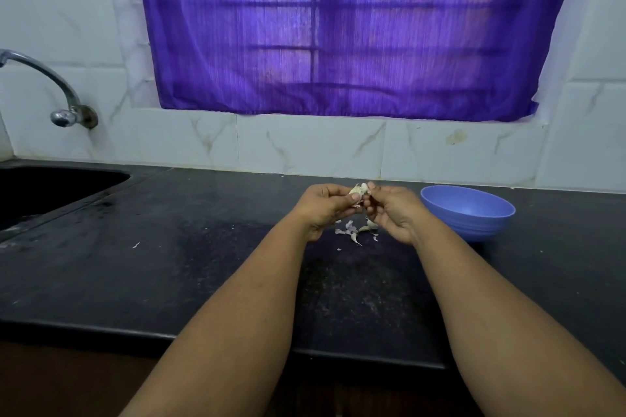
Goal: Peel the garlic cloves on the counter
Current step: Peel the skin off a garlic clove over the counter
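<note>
I see the garlic clove (359, 191) held above the bench (203, 264), pinched between both grips, left hand (327, 205) holding its body, right hand (389, 206) fingertips closed on the skin at its right end.

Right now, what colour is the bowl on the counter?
The bowl is light blue, seen in the head view.

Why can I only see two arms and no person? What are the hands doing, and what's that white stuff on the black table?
The camera sits on the person's head, looking down, so you see only their arms. The left hand and right hand both pinch one garlic clove above the counter, pulling its skin off. The white bits below are garlic skins, perhaps with cloves among them. A blue bowl stands at the right, a sink and tap at the left.
</note>
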Tool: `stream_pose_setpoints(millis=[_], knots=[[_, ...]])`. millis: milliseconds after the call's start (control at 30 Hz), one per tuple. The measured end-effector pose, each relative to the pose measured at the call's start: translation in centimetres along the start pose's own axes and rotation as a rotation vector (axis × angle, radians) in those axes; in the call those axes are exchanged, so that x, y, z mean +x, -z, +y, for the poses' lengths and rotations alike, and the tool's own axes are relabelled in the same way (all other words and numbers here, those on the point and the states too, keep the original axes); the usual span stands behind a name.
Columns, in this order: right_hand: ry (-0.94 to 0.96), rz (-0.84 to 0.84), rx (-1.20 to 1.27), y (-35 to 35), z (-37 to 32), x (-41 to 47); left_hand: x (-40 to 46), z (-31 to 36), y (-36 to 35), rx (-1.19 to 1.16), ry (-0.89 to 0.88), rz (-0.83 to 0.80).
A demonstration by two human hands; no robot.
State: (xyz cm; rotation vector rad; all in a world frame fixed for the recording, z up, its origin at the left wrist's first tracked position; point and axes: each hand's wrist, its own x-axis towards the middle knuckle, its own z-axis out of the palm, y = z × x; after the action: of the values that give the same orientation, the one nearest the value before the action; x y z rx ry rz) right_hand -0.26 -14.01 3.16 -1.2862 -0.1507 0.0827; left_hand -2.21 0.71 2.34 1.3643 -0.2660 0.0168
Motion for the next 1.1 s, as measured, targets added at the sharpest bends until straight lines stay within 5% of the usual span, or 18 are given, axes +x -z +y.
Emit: stream_pose_setpoints(millis=[200, 400, 667, 900, 1100], knots=[[0.185, 0.251, -0.543, 0.8, 0.6, 0.8, 0.2, -0.6, 0.2, 0.125, 0.008, 0.106], [0.316, 0.378, -0.716, 1.0, -0.3, 0.1, 0.4, -0.7, 0.3, 0.198, -0.011, 0.117], [0.202, -0.051, -0.275, -0.7, 0.5, 0.0, 0.8, -1.0, 0.5, 0.217, -0.026, 0.159], [0.115, -0.092, 0.052, 0.0, -0.3, 0.0, 0.4, -0.1, 0.1, -0.048, -0.082, 0.080], [0.097, -0.078, 0.102, 0.1, -0.3, -0.3, 0.1, 0.2, 0.0, -0.114, -0.044, 0.075]])
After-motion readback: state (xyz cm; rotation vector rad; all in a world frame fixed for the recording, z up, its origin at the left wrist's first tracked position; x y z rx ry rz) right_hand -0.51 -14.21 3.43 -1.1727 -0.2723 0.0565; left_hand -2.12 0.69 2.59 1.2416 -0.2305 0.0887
